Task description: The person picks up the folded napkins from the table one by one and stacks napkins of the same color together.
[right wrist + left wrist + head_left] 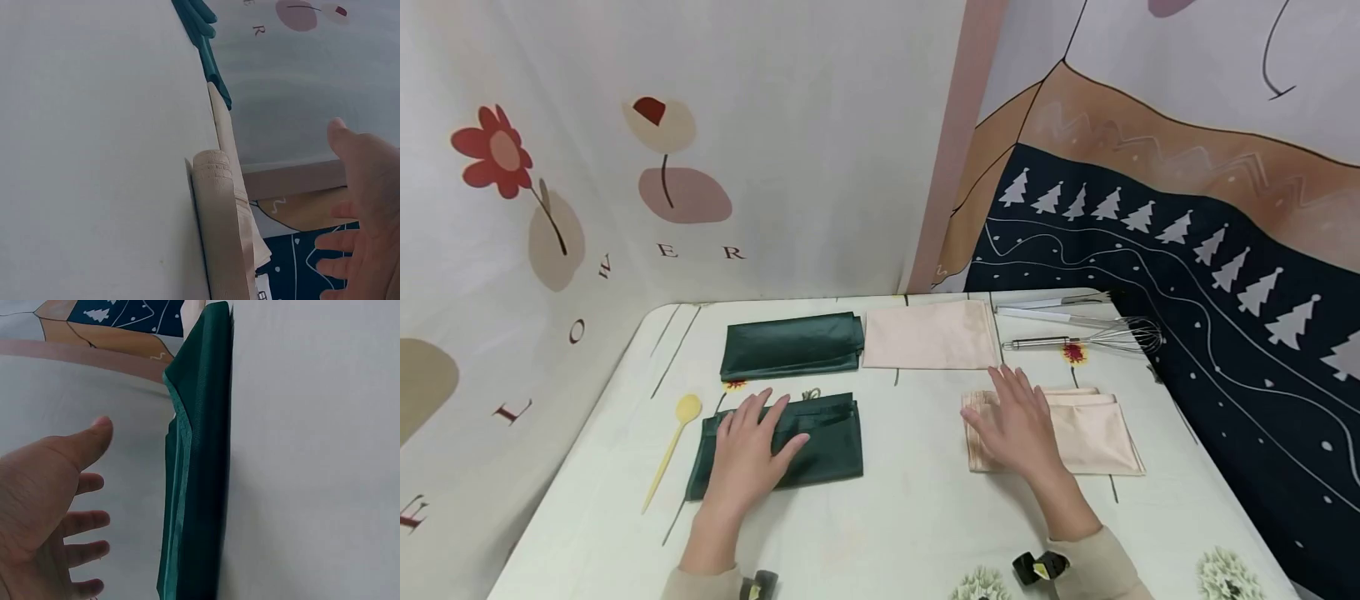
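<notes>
My left hand (751, 450), fingers spread, hovers over the near folded dark green cloth (823, 446); a gap between hand and cloth shows in the left wrist view. On the right, my right hand (1018, 425) is held over the near folded pale pink cloth (1090, 433), its fingers spread too and apart from the fabric in the right wrist view. Behind these lie a second folded green cloth (790, 346) and a second folded pink cloth (928, 336), side by side. Neither hand holds anything.
A yellow spoon (688, 408) lies left of the green cloths. At the back right are a wire whisk (1120, 336) and other slim utensils (1052, 315). The white tablecloth (917, 483) meets printed curtains (820, 167) behind and a dark patterned drape at right.
</notes>
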A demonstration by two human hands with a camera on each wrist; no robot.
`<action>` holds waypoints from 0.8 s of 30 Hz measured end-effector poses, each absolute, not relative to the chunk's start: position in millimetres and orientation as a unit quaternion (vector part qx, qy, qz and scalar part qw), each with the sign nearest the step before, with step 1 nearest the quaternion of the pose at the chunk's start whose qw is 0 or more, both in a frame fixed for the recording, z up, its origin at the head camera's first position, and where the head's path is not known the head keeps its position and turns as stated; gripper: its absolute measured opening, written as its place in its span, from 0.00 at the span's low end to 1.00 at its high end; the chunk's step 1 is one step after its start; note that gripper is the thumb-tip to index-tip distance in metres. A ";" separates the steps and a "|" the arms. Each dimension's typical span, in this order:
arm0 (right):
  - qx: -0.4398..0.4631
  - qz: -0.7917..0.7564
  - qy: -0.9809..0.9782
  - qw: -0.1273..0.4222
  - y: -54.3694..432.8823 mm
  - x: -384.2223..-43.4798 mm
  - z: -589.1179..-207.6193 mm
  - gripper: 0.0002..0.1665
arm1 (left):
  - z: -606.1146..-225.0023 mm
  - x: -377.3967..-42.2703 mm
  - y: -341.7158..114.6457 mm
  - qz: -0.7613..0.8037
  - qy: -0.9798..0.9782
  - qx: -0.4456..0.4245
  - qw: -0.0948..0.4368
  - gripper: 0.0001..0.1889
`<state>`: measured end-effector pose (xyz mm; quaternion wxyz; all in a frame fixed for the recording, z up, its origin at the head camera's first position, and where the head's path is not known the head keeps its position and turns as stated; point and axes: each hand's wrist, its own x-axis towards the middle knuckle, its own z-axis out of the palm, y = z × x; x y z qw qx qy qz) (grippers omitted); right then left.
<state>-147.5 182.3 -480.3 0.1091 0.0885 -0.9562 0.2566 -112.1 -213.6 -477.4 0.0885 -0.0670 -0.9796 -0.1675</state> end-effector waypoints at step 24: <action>0.108 0.390 -0.906 0.126 163.9 -168.6 -489.5 0.33 | -492.0 -106.1 -264.6 -0.246 -0.968 0.019 0.048 0.38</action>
